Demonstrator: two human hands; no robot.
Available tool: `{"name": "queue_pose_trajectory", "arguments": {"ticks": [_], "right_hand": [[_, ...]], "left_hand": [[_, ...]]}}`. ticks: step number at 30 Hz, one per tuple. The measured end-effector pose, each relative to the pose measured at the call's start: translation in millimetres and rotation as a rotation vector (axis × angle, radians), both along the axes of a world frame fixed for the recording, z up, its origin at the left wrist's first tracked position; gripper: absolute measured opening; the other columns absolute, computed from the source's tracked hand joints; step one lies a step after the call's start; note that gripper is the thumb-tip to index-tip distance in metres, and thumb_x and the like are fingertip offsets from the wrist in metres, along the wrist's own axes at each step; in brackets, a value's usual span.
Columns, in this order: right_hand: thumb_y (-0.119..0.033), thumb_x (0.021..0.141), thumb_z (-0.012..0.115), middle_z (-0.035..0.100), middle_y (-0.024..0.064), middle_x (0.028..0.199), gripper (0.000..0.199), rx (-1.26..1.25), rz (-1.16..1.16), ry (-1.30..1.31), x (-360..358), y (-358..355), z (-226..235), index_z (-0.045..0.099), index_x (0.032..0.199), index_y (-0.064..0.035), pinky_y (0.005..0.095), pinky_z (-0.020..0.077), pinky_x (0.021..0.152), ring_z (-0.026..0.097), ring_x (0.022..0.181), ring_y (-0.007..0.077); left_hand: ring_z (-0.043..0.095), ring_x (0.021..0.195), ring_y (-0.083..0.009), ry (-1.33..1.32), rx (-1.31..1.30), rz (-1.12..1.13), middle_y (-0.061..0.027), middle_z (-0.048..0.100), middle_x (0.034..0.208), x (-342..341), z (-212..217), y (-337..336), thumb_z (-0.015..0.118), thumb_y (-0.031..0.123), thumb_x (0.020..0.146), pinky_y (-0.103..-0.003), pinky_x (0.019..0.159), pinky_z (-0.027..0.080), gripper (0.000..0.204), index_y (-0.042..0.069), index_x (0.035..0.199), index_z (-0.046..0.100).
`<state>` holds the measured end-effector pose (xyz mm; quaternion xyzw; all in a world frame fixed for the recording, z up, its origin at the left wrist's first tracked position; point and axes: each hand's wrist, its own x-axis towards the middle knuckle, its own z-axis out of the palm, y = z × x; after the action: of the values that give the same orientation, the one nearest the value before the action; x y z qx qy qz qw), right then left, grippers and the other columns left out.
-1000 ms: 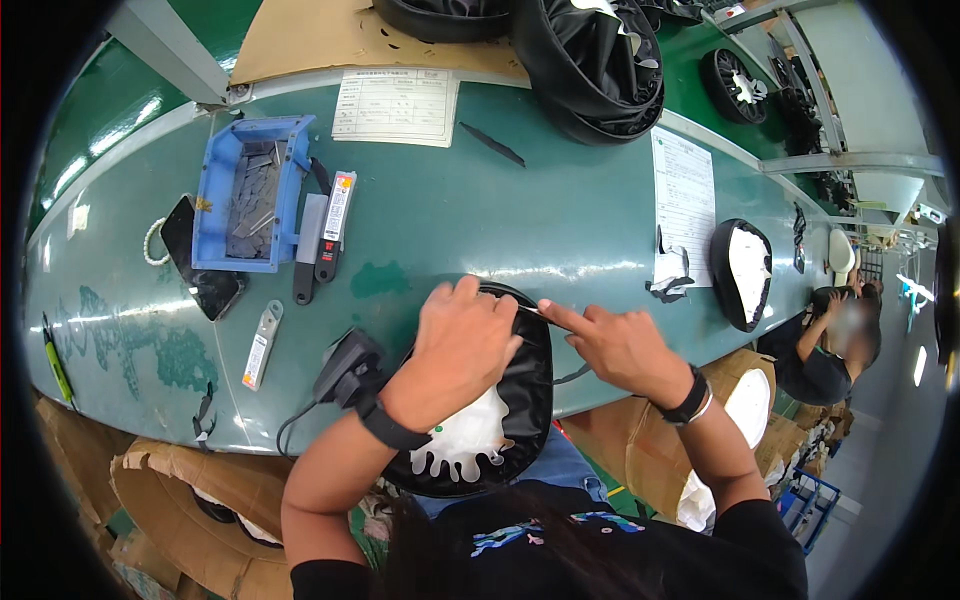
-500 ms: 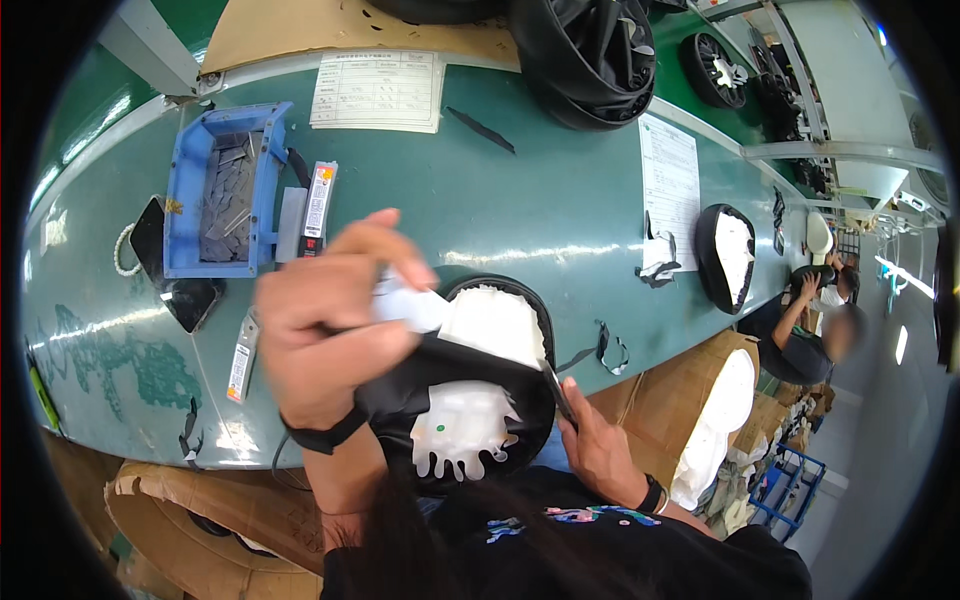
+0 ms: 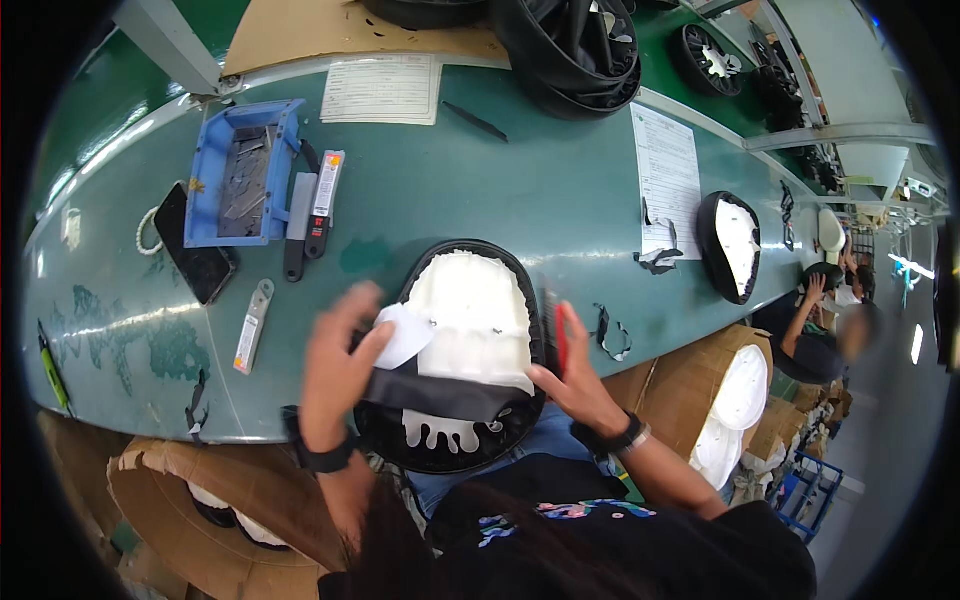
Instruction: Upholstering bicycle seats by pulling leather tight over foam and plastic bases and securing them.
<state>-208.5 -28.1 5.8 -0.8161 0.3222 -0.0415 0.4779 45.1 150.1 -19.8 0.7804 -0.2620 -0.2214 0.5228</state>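
Observation:
An upturned black helmet shell [image 3: 455,450] with a white foam liner [image 3: 470,310] lies at the near table edge. A black strap [image 3: 440,395] crosses its lower half. My left hand [image 3: 335,370] is over the shell's left rim, pinching a small white pad [image 3: 405,335] against the liner. Against the shell's right rim, my right hand [image 3: 578,388] holds a thin red-and-black tool [image 3: 558,335] upright.
A blue parts tray [image 3: 205,170], a dark phone [image 3: 195,245], a utility knife [image 3: 325,200] and a grey cutter [image 3: 250,325] lie to the left. Paper sheets [image 3: 380,90] [image 3: 665,165], a second helmet [image 3: 735,245], strap scraps [image 3: 610,330] and stacked black shells [image 3: 580,45] lie beyond. A co-worker [image 3: 820,335] sits at the right.
Both hands were pressing the shell's rim. My left hand lifted with the white pad, then came down to the liner's left side. My right hand moved to the right rim with the tool.

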Motion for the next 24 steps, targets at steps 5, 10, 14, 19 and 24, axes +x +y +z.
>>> {"name": "queue_pose_trajectory", "arguments": {"ticks": [5,10,14,19,24], "right_hand": [[-0.019,0.083,0.070,0.038,0.0180,0.146,0.079,0.062,0.510,-0.089,68.0,-80.2,5.7,0.025,0.148,-0.0097,0.0373,0.0359,0.107,0.044,0.130,0.0341],[-0.028,0.094,0.057,0.052,0.0170,0.134,0.056,0.218,0.514,0.001,109.2,-74.1,10.7,0.035,0.144,-0.0138,0.0411,0.0461,0.093,0.057,0.111,0.0389],[-0.020,0.093,0.058,0.056,0.0184,0.129,0.051,-0.160,0.369,-0.022,58.6,-69.9,28.3,0.042,0.140,-0.0121,0.0396,0.0490,0.089,0.060,0.107,0.0377],[-0.020,0.089,0.060,0.061,0.0095,0.081,0.056,-0.510,0.680,0.449,-8.4,-76.1,72.8,0.042,0.142,-0.0248,0.0383,0.0499,0.056,0.063,0.066,0.0288],[-0.013,0.086,0.058,0.050,0.0097,0.071,0.064,-0.716,0.771,0.229,-8.2,-76.7,60.7,0.037,0.145,-0.0276,0.0370,0.0433,0.045,0.055,0.052,0.0240]], "left_hand": [[0.057,0.094,-0.0299,-0.314,0.512,0.028,-0.0080,0.066,0.093,-67.0,41.8,40.8,0.071,0.021,0.079,-0.042,0.081,0.044,0.018,0.007,0.088,0.065],[0.056,0.090,-0.0304,-0.288,0.120,-0.103,-0.0120,0.065,0.097,-119.7,52.3,-49.5,0.072,0.018,0.079,-0.041,0.082,0.041,0.024,0.004,0.097,0.064],[0.052,0.080,-0.0259,-0.249,0.101,-0.086,-0.0073,0.063,0.079,-145.2,12.2,-89.7,0.072,0.023,0.079,-0.039,0.076,0.035,0.018,0.007,0.087,0.066],[0.047,0.072,-0.0229,-0.106,0.072,-0.220,-0.0057,0.059,0.068,-133.2,11.5,-81.0,0.068,0.022,0.080,-0.038,0.073,0.032,0.023,0.005,0.065,0.063],[0.047,0.068,-0.0228,0.101,0.038,-0.284,-0.0089,0.052,0.060,-116.7,21.5,-82.0,0.067,0.019,0.079,-0.037,0.067,0.034,0.025,0.002,0.062,0.060]]}}
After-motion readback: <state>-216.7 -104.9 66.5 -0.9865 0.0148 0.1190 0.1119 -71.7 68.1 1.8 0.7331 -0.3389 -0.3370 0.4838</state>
